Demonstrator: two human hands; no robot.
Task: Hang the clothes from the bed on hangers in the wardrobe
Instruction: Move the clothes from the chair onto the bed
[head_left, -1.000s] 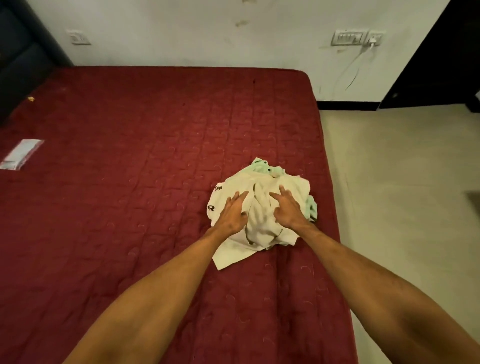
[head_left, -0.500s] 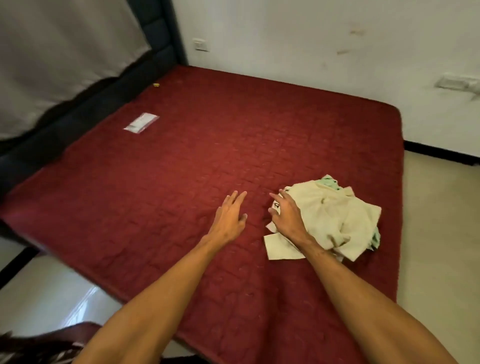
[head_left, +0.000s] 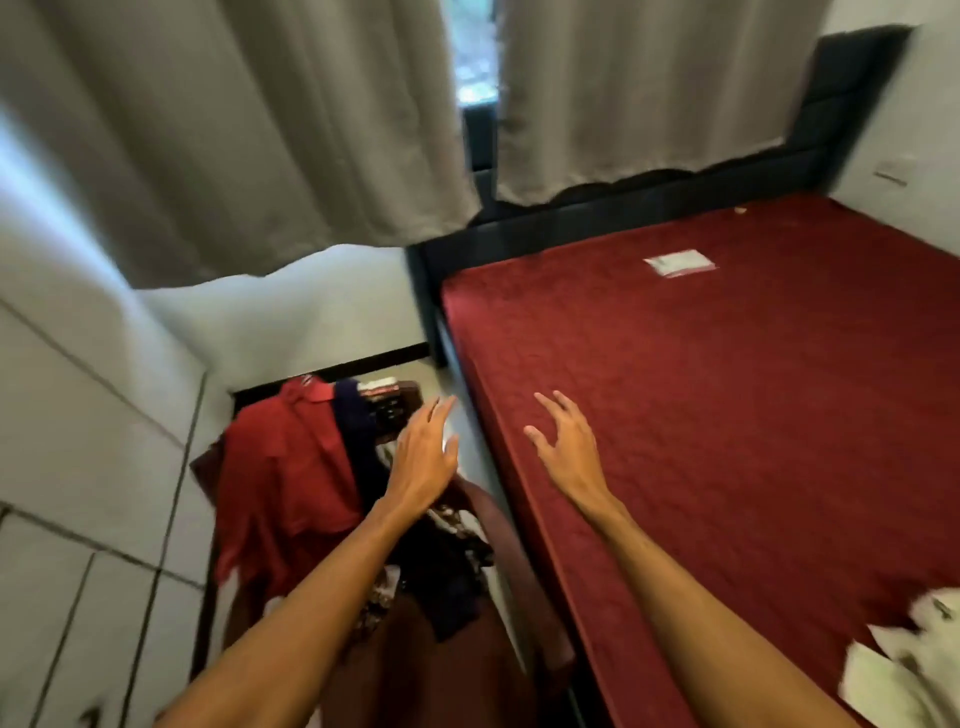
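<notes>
Reaching forward, our left hand (head_left: 423, 457) hovers just off the edge of the bed (head_left: 727, 415) and our right hand (head_left: 566, 452) just above that edge, each grip spread and holding nothing. The pale clothes (head_left: 904, 670) lie heaped on the bed at its near corner, not yet hung. A red shirt (head_left: 285, 467) drapes beside the bed. We judge the hanging barely begun, with picking up still ahead.

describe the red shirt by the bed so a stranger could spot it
Start at the bed with the dark red mattress. In the gap between it and the white panelled wall sits a heap of clothes; the red shirt drapes over its wall side. It is the only bright red, collared piece, next to a navy garment and dark patterned ones.
</notes>
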